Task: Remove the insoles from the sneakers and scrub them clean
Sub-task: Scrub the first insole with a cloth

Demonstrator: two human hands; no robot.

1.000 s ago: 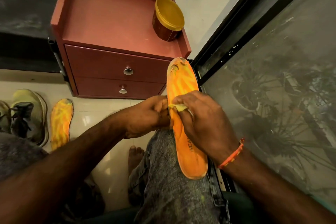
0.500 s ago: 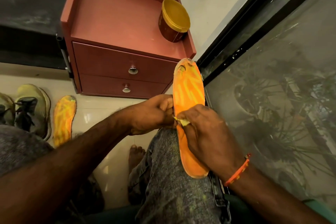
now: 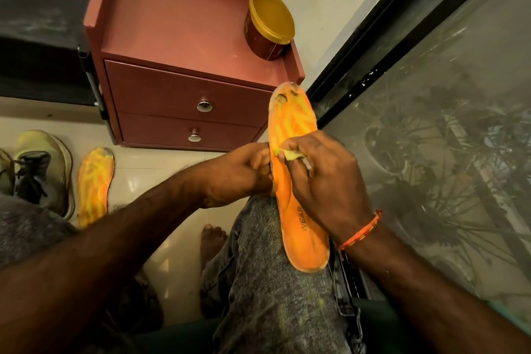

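- Insole (image 3: pixel 298 218), orange w/ yellow streaks, heel resting on person's knee just below red cabinet (image 3: pixel 184 37); toe end raised, overlapping cabinet's lower right corner.
- Left hand (image 3: pixel 238 172): fingers curled round insole's left edge at mid-length.
- Right hand (image 3: pixel 324 184): pinches small yellowish cloth (image 3: pixel 291 154), pressed on insole's upper face.
- 2nd insole (image 3: pixel 96 184) flat on floor, below-left of cabinet, just beside sneakers (image 3: pixel 43 169).
- Yellow-lidded tub (image 3: pixel 268 26) on cabinet top, right rear corner.
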